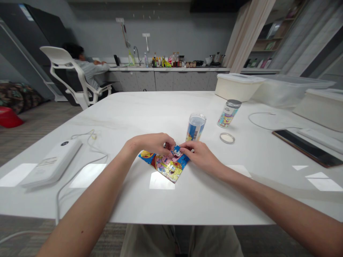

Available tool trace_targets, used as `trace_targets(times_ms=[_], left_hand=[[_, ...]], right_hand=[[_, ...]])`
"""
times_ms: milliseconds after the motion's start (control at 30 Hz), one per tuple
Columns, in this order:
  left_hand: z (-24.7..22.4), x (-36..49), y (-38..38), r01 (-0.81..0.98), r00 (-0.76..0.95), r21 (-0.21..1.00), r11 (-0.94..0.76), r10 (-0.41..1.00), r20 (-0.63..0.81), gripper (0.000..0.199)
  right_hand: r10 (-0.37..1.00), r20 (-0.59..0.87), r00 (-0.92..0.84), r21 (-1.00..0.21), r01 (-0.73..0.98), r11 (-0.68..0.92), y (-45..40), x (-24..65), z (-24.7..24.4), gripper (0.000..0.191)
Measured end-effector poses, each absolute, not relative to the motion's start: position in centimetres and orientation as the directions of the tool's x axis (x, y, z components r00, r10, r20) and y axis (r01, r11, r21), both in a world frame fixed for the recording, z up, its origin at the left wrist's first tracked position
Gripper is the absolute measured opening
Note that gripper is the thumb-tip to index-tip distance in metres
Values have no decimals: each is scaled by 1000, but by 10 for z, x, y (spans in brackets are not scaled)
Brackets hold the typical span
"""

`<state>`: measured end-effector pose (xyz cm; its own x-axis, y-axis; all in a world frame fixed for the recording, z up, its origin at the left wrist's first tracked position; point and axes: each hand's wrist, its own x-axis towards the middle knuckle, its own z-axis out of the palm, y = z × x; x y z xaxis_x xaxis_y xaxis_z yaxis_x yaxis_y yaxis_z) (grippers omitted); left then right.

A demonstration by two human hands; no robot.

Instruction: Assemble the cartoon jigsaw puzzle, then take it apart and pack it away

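Note:
A partly assembled jigsaw puzzle (pixel 171 169) with bright cartoon figures lies on the white table in front of me. My left hand (pixel 158 144) reaches over its upper edge, fingers curled and closed at a puzzle piece (pixel 177 148); the fingers partly hide it. From the other side, my right hand (pixel 198 153) has thumb and fingertips closed on the puzzle's upper right edge. Just behind my right hand stands a clear canister (pixel 196 126) with a blue printed label, its top uncovered. Both hands hide the puzzle's far part.
A second cartoon canister (pixel 228 113) with a grey lid stands farther right, near a round lid (pixel 227 138). A white power bank (pixel 52 162) with cables lies left. A phone (pixel 305 146) lies right, storage boxes (pixel 238 87) behind. A person sits in a white chair (pixel 64 67).

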<state>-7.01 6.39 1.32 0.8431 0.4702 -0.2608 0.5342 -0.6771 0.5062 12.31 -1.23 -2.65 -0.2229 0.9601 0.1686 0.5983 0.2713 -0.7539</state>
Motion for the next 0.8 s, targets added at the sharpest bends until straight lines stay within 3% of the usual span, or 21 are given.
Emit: trace_targets(times_ms=[167, 333, 533, 800], left_hand=[[13, -68, 63, 537, 834, 532, -654, 504, -223, 26], [9, -69, 68, 512, 849, 530, -676, 492, -192, 20], [13, -73, 68, 563, 818, 515, -646, 525, -237, 28], [11, -63, 59, 532, 830, 533, -658, 531, -172, 29]], right_hand=[[965, 174, -197, -811, 527, 254, -12, 124, -31, 7], [971, 114, -210, -872, 448, 199, -9, 128, -35, 12], [961, 126, -246, -836, 495, 236, -9, 127, -31, 3], [967, 158, -200, -853, 465, 235, -14, 123, -28, 6]])
